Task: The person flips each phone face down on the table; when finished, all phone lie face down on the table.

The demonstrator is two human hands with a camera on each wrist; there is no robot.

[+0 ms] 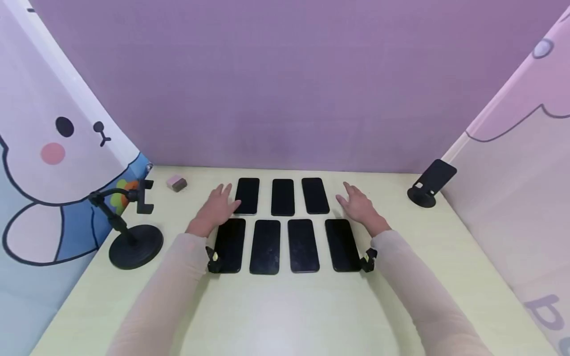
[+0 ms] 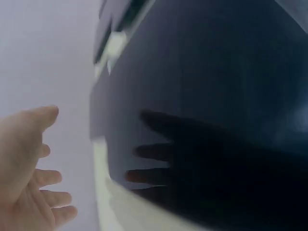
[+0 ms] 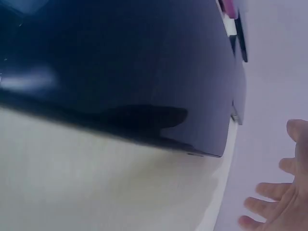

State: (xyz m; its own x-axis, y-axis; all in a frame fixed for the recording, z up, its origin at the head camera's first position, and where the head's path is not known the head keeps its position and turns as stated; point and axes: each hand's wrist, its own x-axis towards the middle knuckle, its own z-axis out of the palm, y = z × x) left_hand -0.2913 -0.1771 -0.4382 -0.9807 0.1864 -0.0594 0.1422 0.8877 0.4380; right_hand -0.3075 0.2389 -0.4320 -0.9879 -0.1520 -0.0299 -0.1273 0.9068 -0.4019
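seven flat, rectangular, glossy black phones with rounded corners [image 1: 304, 245] lie on a pale cream counter [image 1: 285, 316], three in the far row and four in the near row, narrow gaps between them. their surfaces are dark, some in the near row lightly smudged, and in both wrist views they mirror fingers. the person's left hand [image 1: 215, 207] is beside the far row's leftmost phone, thumb at its edge; contact cannot be told. the right hand [image 1: 359, 207] is just right of the far row's rightmost phone. each grip is wide, fingers apart, holding nothing. a black round-based jointed stand [image 1: 135, 247] and a small pink-and-grey block [image 1: 177, 183] are at left; a small black stand [image 1: 421, 198] is at right. purple lettering [image 1: 543, 300] on the right wall is cut off, unreadable.
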